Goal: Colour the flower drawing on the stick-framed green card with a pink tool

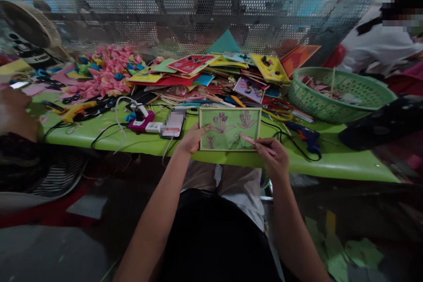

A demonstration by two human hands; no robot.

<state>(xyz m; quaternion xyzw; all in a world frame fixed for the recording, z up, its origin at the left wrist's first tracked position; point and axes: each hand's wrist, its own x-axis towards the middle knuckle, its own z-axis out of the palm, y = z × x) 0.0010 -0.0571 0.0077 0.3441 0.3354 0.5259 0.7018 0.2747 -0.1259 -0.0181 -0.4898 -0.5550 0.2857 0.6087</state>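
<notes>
A green card point(228, 139) with a pale raised frame and purple-outlined flower drawings lies at the table's front edge. My left hand point(194, 138) grips its left side, thumb on top of the frame. In my right hand point(274, 152) is a pink pen point(264, 146), pinched between the fingers, its tip at the flower on the card's lower right. Left of the card lies a phone point(173, 122) with a cable, beside a magenta power socket block point(141, 121). To the right rests a blue glue gun point(306, 135) with a black cord.
A heap of colourful framed cards point(191, 64) and pink fabric flowers point(109, 70) fills the table's back. A green basket point(340, 92) stands right. A yellow glue gun point(77, 110) lies left. Co-workers' arms point(15, 112) show at the left and a black sleeve point(376, 123) at the right.
</notes>
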